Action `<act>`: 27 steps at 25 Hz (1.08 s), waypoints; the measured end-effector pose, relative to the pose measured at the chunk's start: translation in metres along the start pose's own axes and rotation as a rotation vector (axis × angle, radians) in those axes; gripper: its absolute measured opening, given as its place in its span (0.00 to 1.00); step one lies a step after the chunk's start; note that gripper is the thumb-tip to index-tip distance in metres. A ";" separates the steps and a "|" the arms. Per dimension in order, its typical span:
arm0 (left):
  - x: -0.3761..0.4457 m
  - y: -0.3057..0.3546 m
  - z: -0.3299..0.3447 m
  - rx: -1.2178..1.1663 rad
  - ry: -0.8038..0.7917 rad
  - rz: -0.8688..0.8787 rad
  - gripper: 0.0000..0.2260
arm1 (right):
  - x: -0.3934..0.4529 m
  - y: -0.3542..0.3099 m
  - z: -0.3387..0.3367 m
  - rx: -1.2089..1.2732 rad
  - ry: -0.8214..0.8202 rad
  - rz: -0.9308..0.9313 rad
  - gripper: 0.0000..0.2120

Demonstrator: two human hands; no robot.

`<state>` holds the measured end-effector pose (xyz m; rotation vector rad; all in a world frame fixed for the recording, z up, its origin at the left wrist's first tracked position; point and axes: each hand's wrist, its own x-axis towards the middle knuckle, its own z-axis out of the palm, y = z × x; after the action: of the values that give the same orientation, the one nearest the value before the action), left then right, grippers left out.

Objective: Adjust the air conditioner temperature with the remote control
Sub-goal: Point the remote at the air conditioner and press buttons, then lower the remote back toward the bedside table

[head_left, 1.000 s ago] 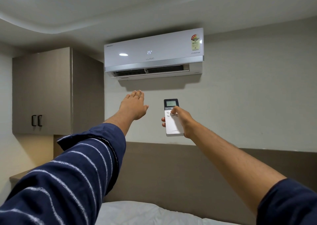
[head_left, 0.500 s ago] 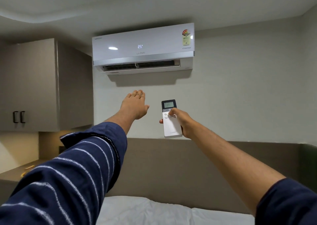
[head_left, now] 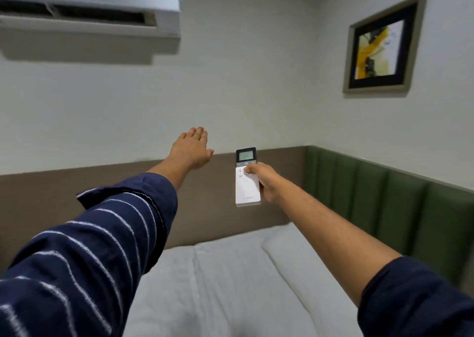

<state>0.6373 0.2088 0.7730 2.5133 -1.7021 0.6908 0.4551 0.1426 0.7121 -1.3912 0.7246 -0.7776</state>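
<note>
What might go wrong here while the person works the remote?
1. The air conditioner sits at the top left edge of view, while the remote control points at the wall further right, so a press may not register.
2. The unit's temperature display is out of frame, so a change can't be confirmed.
3. The right hand grips only the remote's side; it could slip onto the bed.

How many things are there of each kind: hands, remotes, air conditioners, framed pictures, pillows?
Hands: 2, the left hand empty, the right hand holding the remote
Remotes: 1
Air conditioners: 1
Framed pictures: 1
Pillows: 2
Total: 7
</note>
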 end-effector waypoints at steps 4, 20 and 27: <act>0.017 0.110 0.038 -0.082 -0.041 0.200 0.30 | -0.028 0.045 -0.101 0.025 0.191 0.077 0.05; -0.044 0.635 0.186 -0.266 -0.240 0.920 0.30 | -0.201 0.277 -0.504 -0.020 0.841 0.371 0.17; -0.139 0.764 0.355 -0.212 -0.446 1.171 0.31 | -0.264 0.508 -0.570 0.112 1.060 0.717 0.17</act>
<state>0.0376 -0.0703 0.2337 1.3707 -3.1421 -0.1247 -0.1389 0.0500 0.1721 -0.4350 1.8302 -0.9112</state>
